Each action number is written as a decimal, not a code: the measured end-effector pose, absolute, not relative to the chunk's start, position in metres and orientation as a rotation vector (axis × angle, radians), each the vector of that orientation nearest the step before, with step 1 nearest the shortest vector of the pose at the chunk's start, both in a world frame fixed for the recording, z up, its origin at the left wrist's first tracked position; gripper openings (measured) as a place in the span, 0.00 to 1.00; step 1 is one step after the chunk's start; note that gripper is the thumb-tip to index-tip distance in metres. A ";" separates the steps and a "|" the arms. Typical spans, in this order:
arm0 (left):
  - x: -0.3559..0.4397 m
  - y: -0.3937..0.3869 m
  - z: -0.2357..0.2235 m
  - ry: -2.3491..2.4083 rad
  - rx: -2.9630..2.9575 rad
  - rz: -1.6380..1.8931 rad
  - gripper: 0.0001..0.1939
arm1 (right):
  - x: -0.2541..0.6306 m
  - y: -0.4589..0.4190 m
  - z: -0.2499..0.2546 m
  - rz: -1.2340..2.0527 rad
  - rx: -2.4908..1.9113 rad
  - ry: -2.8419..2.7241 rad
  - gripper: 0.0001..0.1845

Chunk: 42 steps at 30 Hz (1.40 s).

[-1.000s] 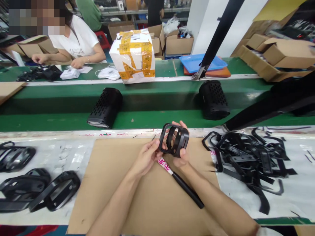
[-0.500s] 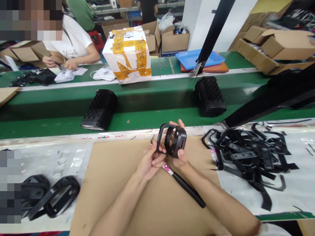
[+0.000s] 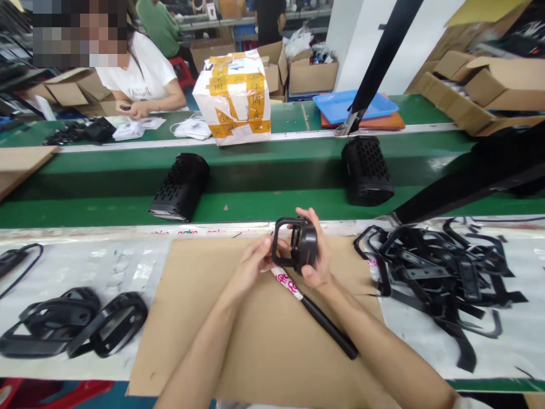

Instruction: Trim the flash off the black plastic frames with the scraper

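Both hands hold one black plastic frame just above the far edge of the cardboard sheet: the right hand is closed around its right side, and the left hand pinches its left edge. A black tool lies under the hands, and a pile of black frames is at the right.

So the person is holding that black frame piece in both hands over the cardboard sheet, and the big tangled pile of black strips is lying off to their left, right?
Not quite. Both hands, left hand and right hand, do hold the black frame piece over the cardboard sheet, but the tangled pile of black strips lies to the person's right, not left. The head view shows it. On the left lie a few assembled black frames.
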<state>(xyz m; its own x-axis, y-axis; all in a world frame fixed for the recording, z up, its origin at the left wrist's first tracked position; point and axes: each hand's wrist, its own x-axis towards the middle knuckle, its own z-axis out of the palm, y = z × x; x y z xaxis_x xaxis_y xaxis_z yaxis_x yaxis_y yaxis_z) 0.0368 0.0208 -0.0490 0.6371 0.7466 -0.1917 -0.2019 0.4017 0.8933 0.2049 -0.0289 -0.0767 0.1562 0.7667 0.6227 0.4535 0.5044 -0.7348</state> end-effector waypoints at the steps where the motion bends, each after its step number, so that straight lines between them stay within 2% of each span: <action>1: 0.034 0.023 -0.048 0.691 1.041 0.705 0.26 | 0.203 -0.029 -0.076 0.276 -1.051 -1.515 0.52; 4: 0.030 0.028 -0.042 0.728 0.971 0.797 0.26 | 0.194 -0.030 -0.076 0.255 -0.928 -1.635 0.51; 11: 0.034 0.028 -0.025 0.615 0.392 0.583 0.25 | 0.190 -0.030 -0.079 0.247 -0.941 -1.666 0.51; 22: 0.035 0.025 -0.024 0.544 0.361 0.662 0.22 | 0.190 -0.032 -0.074 0.320 -0.924 -1.659 0.47; 28: 0.019 0.039 -0.020 0.558 0.457 0.750 0.20 | 0.196 -0.027 -0.080 0.425 -0.989 -1.722 0.48; 30: 0.005 0.051 -0.017 0.610 0.353 0.915 0.20 | 0.203 -0.025 -0.077 0.430 -1.060 -1.713 0.42; 34: -0.018 0.071 -0.015 0.654 0.262 1.229 0.20 | 0.220 -0.022 -0.055 0.244 -1.254 -1.680 0.10; 35: -0.020 0.073 -0.016 0.659 0.271 1.252 0.19 | 0.223 -0.023 -0.048 0.264 -1.333 -1.723 0.07; 37: -0.020 0.076 -0.021 0.690 0.293 1.249 0.17 | 0.227 -0.026 -0.037 0.395 -1.527 -1.862 0.05; 39: -0.017 0.078 -0.028 0.730 0.317 1.241 0.17 | 0.229 -0.031 -0.033 0.499 -1.700 -2.007 0.08; 42: -0.012 0.080 -0.038 0.774 0.329 1.267 0.19 | 0.235 -0.043 -0.037 0.526 -1.799 -2.162 0.08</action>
